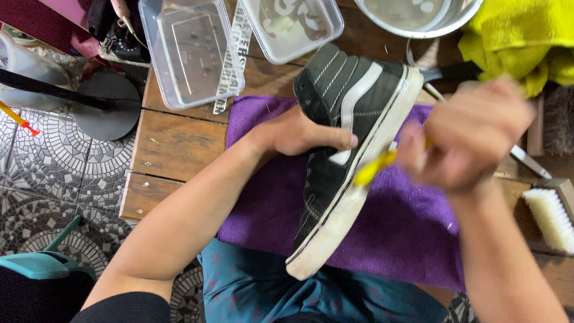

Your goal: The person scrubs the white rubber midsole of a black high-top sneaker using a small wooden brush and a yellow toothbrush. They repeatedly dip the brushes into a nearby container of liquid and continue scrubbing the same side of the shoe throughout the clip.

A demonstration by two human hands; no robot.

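Lap: blue patterned trousers (pixel 251 287) at the near edge, under the overhanging purple cloth (pixel 394 233).
Cloth: spread on the wooden desk (pixel 173 143), its near edge hanging over the lap; the shoe lies on it.
Shoe: a black high-top sneaker (pixel 335 119) with a white side stripe and a white rubber sole, lying on its side, toe towards the person, sole edge turned to the right.
Left hand: the left hand (pixel 299 134) presses on the black upper, fingers together and curled over the side, thumb along the shoe, holding it in place.
Right hand: the right hand (pixel 469 134) is blurred, fingers closed in a fist around a thin yellow-handled tool (pixel 373 167); the yellow tip touches the white sole edge.
Right side: a white-bristled scrub brush (pixel 550 218) lies on the desk just beside the right forearm, apart from the shoe.
Behind the shoe: two clear plastic containers (pixel 191 51), one with cloudy liquid; a metal bowl (pixel 418 18); a yellow towel (pixel 526 36) at the far right.
Left of desk: a round black stand base (pixel 107 107) on the mosaic tile floor (pixel 54 173).
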